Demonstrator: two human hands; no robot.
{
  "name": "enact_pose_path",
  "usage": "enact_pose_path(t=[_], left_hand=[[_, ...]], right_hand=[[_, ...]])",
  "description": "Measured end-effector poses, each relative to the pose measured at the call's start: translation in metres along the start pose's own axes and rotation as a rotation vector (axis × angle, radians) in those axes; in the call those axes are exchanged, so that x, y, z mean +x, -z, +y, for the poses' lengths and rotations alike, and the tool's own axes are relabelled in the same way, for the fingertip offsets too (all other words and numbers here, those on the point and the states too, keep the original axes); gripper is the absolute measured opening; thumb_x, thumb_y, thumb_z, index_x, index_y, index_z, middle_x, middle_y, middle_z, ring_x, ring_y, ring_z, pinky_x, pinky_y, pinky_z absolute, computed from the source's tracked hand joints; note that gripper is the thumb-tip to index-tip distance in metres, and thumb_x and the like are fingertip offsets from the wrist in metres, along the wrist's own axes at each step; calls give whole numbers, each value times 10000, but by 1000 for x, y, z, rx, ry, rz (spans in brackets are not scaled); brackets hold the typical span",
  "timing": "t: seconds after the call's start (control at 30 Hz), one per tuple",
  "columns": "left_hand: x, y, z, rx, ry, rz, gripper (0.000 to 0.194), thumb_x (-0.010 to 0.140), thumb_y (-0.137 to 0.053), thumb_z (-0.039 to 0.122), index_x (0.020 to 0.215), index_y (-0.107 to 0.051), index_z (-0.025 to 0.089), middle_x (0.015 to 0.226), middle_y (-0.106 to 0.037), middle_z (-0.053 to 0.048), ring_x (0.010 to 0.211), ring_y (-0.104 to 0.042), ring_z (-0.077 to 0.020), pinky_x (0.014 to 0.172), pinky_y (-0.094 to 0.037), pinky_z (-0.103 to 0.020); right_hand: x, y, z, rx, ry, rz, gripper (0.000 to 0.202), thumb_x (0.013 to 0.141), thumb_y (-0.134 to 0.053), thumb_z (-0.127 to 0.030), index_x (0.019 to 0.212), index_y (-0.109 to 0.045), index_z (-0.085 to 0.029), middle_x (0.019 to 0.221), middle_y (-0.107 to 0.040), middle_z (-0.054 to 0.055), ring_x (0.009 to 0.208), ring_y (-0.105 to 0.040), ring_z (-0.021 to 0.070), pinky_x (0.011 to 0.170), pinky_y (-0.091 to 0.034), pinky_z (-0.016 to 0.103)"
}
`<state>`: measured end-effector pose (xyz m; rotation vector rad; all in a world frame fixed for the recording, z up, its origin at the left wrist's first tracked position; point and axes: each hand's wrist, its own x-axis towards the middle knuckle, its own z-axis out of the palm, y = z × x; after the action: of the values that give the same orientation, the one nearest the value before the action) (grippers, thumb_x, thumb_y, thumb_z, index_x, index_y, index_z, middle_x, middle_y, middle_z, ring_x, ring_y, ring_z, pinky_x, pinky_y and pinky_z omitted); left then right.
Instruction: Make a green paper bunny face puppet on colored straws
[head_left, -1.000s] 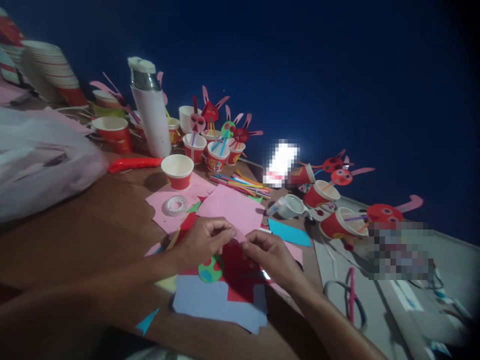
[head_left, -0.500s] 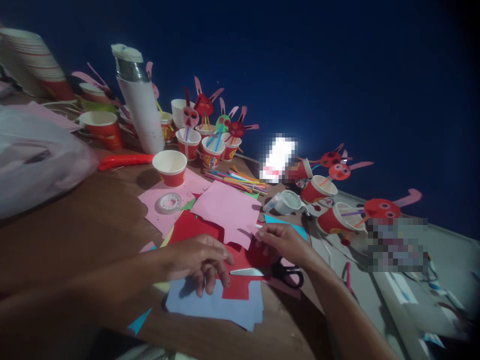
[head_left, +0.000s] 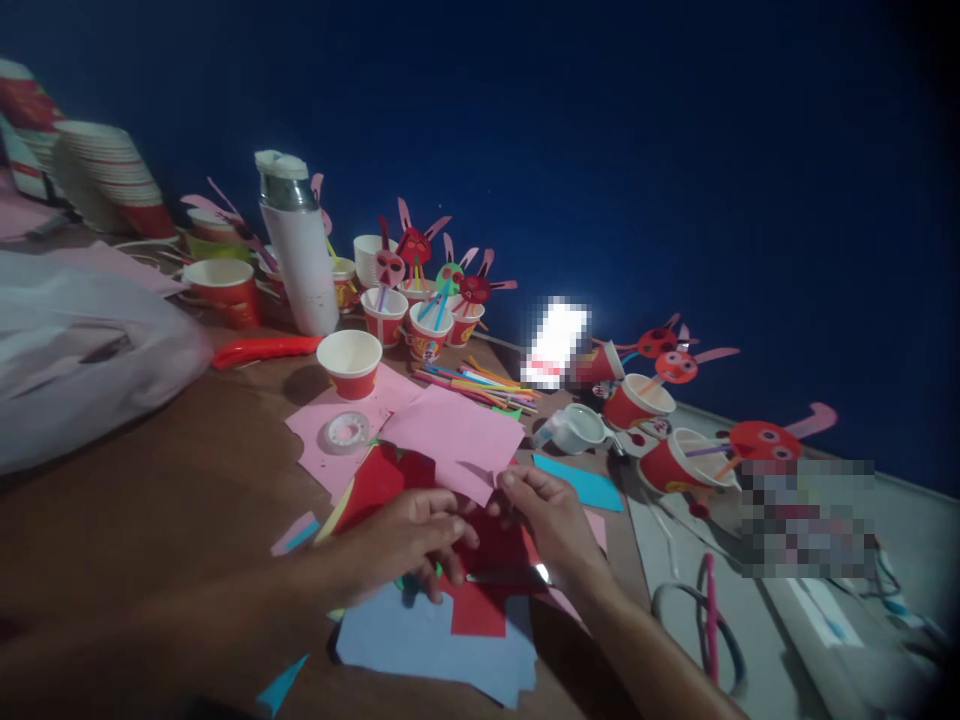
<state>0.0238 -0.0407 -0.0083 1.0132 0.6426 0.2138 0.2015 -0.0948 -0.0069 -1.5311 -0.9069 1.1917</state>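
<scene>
My right hand (head_left: 546,515) pinches a small pink paper piece (head_left: 495,480) at its fingertips, over the front edge of a pink sheet (head_left: 450,430). Facing it, my left hand (head_left: 424,535) hovers above red paper (head_left: 484,610) with its fingers apart and nothing visible in them. The scissors' blade (head_left: 502,578) lies on the red paper between the hands; the handles are hidden by my right hand. Grey-blue paper (head_left: 435,650) spreads out below my left hand.
A tape roll (head_left: 347,431) and a paper cup (head_left: 349,365) stand on pink paper. Behind are coloured straws (head_left: 480,385), a white flask (head_left: 300,260) and cups with rabbit faces (head_left: 430,330). A plastic bag (head_left: 90,350) lies left, a blue strip (head_left: 577,482) right.
My right hand has moved left with the small pink piece, closer to my left hand, and now covers the scissors' handles. The view has shifted slightly, so the table appears lower.
</scene>
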Motion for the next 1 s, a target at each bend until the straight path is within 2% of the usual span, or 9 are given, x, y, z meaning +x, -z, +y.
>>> enact_pose_path(t=[0.1,0.27,0.4,0.5,0.67,0.87,1.0], left_hand=[[-2,-4,5,112,-101,108,260,796,-567,382,937,-569,164,793,-581,-5,547,-525,-77,501,-411,-205],[-5,-10,11,108,-207,295,244,787,-562,379,721,-551,145,715,-587,-2,616,-531,-99,591,-405,-210],[-7,-8,9,140,-189,415,336,779,-566,443,623,-489,155,543,-461,47,494,-422,-80,476,-308,-198],[-5,-4,5,219,-164,470,345,807,-522,452,653,-545,144,517,-459,42,468,-409,-83,455,-279,-207],[4,3,-2,119,-211,455,303,808,-530,410,704,-574,129,630,-566,3,506,-489,-89,484,-341,-213],[12,7,-4,-28,-236,406,297,775,-586,381,620,-518,137,557,-525,16,499,-468,-81,489,-350,-207],[14,7,-3,-82,-214,390,230,728,-631,335,653,-572,125,597,-551,4,558,-496,-93,546,-392,-219]], right_hand=[[-4,-10,2,129,8,13,252,783,-630,-427,778,-640,-175,609,-655,-2,554,-554,124,544,-421,224],[-6,-20,10,165,72,14,217,794,-636,-387,753,-658,-175,634,-662,5,589,-544,126,597,-425,233],[-7,-24,12,129,64,5,213,796,-631,-385,745,-650,-179,618,-638,-8,566,-514,119,562,-397,224],[-9,-26,11,89,81,-18,226,797,-624,-390,724,-641,-177,593,-605,-15,552,-497,117,538,-378,219],[-9,-22,7,-5,138,-5,228,804,-609,-384,718,-645,-176,619,-596,-11,581,-519,128,562,-401,230],[-8,-15,0,-192,258,82,198,824,-577,-331,767,-681,-173,609,-599,-4,627,-549,144,621,-422,252],[-9,-17,-3,-217,261,38,169,814,-575,-295,754,-678,-175,628,-615,-1,627,-561,144,611,-435,246]])
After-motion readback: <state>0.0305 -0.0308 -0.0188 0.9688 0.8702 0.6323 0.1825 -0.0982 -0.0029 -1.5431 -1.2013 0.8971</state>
